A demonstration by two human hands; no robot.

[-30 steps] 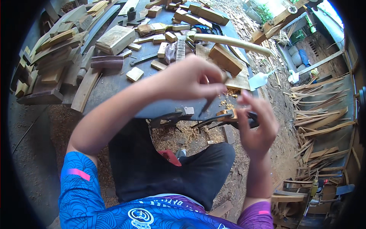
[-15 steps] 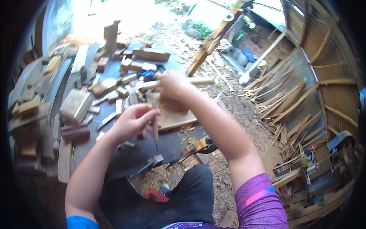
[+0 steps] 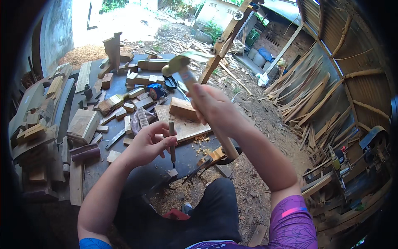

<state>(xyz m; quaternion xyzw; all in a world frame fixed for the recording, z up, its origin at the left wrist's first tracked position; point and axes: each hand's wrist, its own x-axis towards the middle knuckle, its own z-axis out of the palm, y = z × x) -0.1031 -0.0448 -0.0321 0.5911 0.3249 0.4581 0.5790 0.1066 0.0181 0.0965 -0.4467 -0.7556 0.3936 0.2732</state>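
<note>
My left hand [image 3: 151,143] pinches a slim grey punch [image 3: 172,143] between thumb and fingers. The punch stands nearly upright, its thin tip at a small pale block [image 3: 172,172] by the near edge of the dark table [image 3: 141,166]. Wrapped round the wooden handle of a hammer [image 3: 177,65] is my right hand [image 3: 213,106]. The hammer is raised above the table, its head up and to the left, clear of the punch. Behind my hands a wooden block [image 3: 183,108] rests on a flat board [image 3: 195,129].
Wood offcuts and a blue tape measure [image 3: 156,91] crowd the table's left and far parts. A clamp-like wooden tool [image 3: 212,157] sits at the near right edge. Wood strips [image 3: 302,97] lean along the right wall, with a machine [image 3: 371,145] nearer. A slanted post [image 3: 228,39] stands beyond.
The hammer has swung up from lying roughly level, its head now raised; my right hand has moved right and nearer. The punch tip has come to the small block.
</note>
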